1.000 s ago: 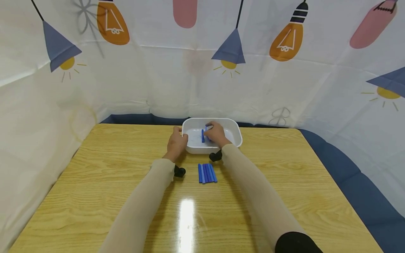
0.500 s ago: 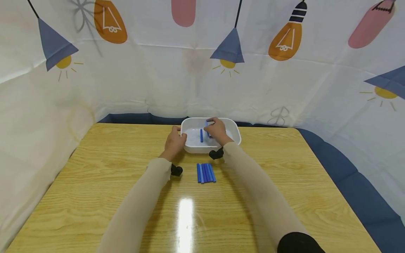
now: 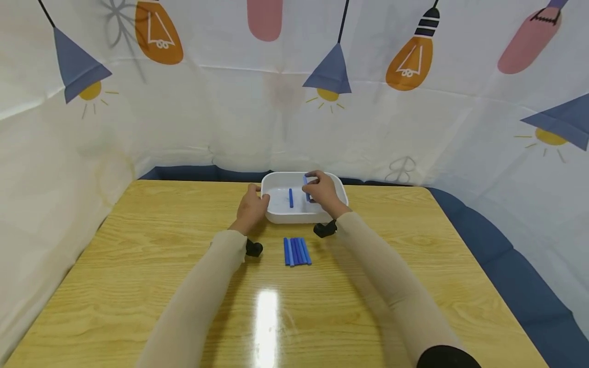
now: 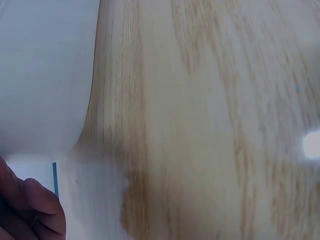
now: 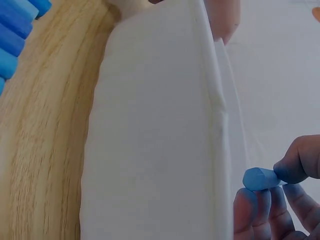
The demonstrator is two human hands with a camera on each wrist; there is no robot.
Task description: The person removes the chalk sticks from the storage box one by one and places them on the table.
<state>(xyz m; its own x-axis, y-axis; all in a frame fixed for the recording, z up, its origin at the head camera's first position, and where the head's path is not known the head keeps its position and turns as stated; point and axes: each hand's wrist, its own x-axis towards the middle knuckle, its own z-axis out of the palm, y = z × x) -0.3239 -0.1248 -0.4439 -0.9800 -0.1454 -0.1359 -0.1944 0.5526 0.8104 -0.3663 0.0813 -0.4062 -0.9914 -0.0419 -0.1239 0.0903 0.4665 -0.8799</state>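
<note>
A white rectangular tray stands at the far side of the table. My left hand grips its left end, thumb at the rim; the left wrist view shows only some curled fingers low in the corner. Over the right part of the tray, my right hand pinches a short blue stick between thumb and fingers. Its near end is flat and faceted. A second, darker blue stick lies in the tray, to the left of the right hand.
Several blue sticks in different shades lie side by side on the wooden table, just in front of the tray. Behind the table hangs a white cloth printed with lamps. Dark blue padding runs along the right edge.
The pinched stick has moved right with my right hand, away from the other stick in the tray, and its upper end now shows above the fingers. My left hand stays at the tray's end.
</note>
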